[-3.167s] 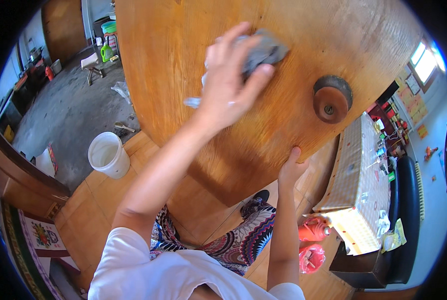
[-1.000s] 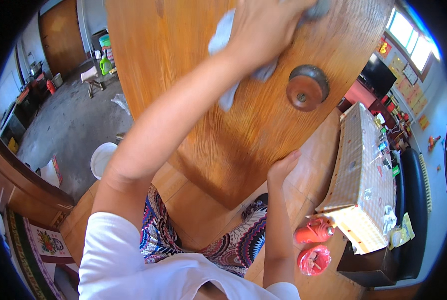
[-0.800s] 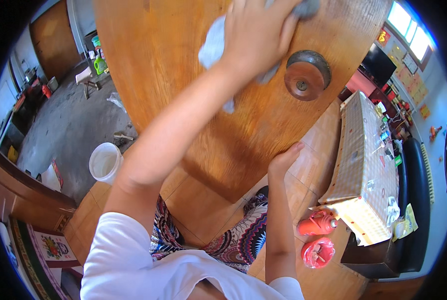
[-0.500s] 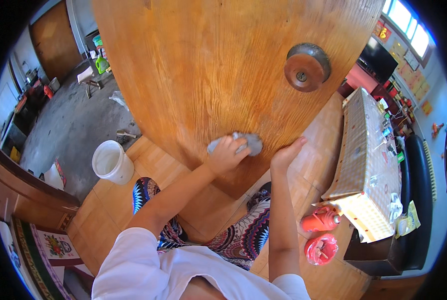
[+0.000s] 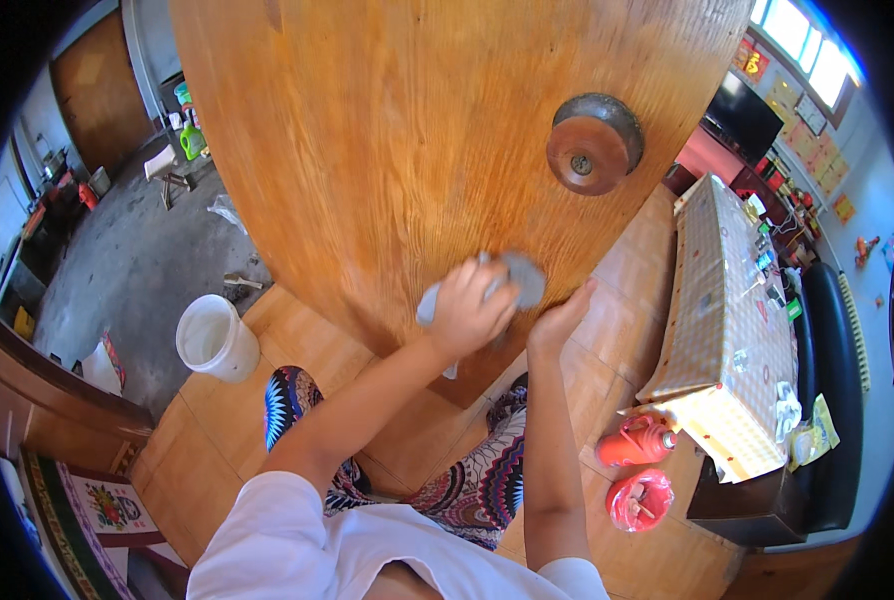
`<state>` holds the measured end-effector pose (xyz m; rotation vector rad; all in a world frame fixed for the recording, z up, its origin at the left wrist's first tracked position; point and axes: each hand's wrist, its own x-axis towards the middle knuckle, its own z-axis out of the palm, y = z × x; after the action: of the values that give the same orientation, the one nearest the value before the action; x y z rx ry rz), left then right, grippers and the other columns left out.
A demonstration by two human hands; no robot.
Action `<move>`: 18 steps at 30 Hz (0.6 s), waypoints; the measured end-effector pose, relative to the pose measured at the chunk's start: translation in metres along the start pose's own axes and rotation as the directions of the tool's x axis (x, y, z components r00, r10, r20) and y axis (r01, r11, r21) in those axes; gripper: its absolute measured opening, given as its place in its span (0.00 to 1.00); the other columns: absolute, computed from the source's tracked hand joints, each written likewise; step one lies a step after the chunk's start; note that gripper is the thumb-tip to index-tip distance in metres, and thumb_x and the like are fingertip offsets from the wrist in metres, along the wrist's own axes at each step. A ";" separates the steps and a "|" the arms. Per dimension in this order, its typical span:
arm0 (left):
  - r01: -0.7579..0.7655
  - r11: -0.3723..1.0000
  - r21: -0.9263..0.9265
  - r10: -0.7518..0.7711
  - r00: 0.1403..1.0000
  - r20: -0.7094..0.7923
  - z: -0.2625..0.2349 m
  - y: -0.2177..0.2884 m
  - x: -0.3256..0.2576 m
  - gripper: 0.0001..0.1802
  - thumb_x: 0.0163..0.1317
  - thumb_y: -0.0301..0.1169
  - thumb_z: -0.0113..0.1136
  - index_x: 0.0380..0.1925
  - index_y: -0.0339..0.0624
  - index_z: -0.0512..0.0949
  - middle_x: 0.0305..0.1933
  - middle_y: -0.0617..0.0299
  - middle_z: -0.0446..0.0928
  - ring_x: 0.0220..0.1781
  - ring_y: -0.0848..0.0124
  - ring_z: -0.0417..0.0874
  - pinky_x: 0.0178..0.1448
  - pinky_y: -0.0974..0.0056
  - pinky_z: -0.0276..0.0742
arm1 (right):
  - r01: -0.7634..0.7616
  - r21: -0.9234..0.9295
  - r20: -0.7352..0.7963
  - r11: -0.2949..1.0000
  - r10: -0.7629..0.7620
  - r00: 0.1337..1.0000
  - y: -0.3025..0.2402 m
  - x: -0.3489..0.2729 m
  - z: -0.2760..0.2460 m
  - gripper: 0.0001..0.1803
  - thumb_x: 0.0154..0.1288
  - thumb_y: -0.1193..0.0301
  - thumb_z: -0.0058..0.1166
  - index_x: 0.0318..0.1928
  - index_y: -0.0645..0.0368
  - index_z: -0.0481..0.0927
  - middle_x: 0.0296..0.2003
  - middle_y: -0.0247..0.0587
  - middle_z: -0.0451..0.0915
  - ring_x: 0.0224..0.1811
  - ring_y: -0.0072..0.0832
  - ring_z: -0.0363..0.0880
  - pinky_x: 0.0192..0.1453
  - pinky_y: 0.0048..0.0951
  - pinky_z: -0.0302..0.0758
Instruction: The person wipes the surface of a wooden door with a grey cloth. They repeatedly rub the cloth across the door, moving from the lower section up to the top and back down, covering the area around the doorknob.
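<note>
A wooden door [image 5: 367, 130] with a round knob [image 5: 592, 150] stands right in front of me. My left hand [image 5: 470, 308] is closed on a grey cloth [image 5: 523, 280] and presses it to the lower part of the door; the cloth and fingers are a little blurred. At the door's right edge rests my right hand [image 5: 564, 320], fingers stretched out and holding nothing. The palm side of that hand is against the edge.
A white bucket [image 5: 217, 340] stands on the floor to the left. To the right are a red thermos [image 5: 635, 441], a red-lined bin [image 5: 639, 500] and a table with a checked cloth [image 5: 712, 340]. A small stool [image 5: 164, 170] is farther left.
My left hand has moved slightly right with the cloth against the door. My right hand stays at the door's edge. The whole view has shifted a little.
</note>
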<state>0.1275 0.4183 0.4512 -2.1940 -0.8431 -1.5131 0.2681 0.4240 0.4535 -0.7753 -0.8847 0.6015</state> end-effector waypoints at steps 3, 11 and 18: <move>0.101 0.991 -0.093 -0.092 0.991 0.096 -0.003 -0.001 -0.022 0.19 0.47 0.24 0.72 0.41 0.42 0.81 0.50 0.48 0.76 0.47 0.49 0.78 0.49 0.50 0.77 | 0.026 -0.038 0.035 0.999 -0.025 0.999 0.007 0.006 -0.004 0.38 0.85 0.46 0.28 0.65 0.73 0.70 0.61 0.50 0.77 0.63 0.36 0.74 0.70 0.36 0.67; 0.172 0.981 -0.095 -0.194 0.919 -0.344 -0.020 0.000 0.112 0.20 0.53 0.24 0.69 0.48 0.44 0.81 0.55 0.48 0.74 0.52 0.47 0.74 0.52 0.47 0.73 | -0.012 -0.045 0.043 0.999 0.014 0.999 0.012 0.000 -0.012 0.36 0.86 0.50 0.29 0.66 0.75 0.69 0.62 0.51 0.76 0.65 0.36 0.73 0.72 0.35 0.65; -0.072 0.997 -0.009 0.073 0.994 0.080 0.016 -0.024 -0.040 0.17 0.50 0.26 0.70 0.42 0.51 0.83 0.50 0.57 0.77 0.44 0.55 0.76 0.46 0.53 0.75 | -0.048 -0.092 0.062 0.995 0.054 0.997 0.021 0.011 -0.017 0.35 0.86 0.52 0.30 0.69 0.76 0.66 0.66 0.52 0.73 0.69 0.36 0.69 0.75 0.36 0.61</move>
<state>0.1133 0.4350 0.4072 -2.2773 -0.7751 -1.4043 0.2850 0.4389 0.4352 -0.8662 -0.9590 0.6381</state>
